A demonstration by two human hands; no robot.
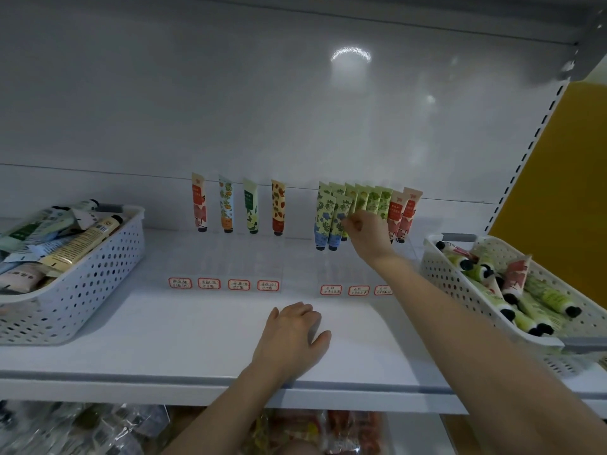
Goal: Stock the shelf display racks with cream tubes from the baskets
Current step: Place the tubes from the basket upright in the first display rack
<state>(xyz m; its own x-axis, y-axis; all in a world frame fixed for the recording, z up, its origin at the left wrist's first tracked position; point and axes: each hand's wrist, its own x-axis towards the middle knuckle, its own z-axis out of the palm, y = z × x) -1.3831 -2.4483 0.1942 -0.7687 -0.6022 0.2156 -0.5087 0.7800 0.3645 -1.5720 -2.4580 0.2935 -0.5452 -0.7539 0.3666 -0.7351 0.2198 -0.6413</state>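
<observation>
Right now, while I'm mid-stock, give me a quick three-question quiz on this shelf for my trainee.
1. True or false: the left hand grips a cream tube.
2. Which tube do the fingers of the right hand pinch? A) the front blue-flower tube B) a red tube C) the strawberry-print tube
3. How many tubes stand in the left display rack?

Key:
1. False. It rests flat on the white shelf.
2. A
3. Four
</observation>
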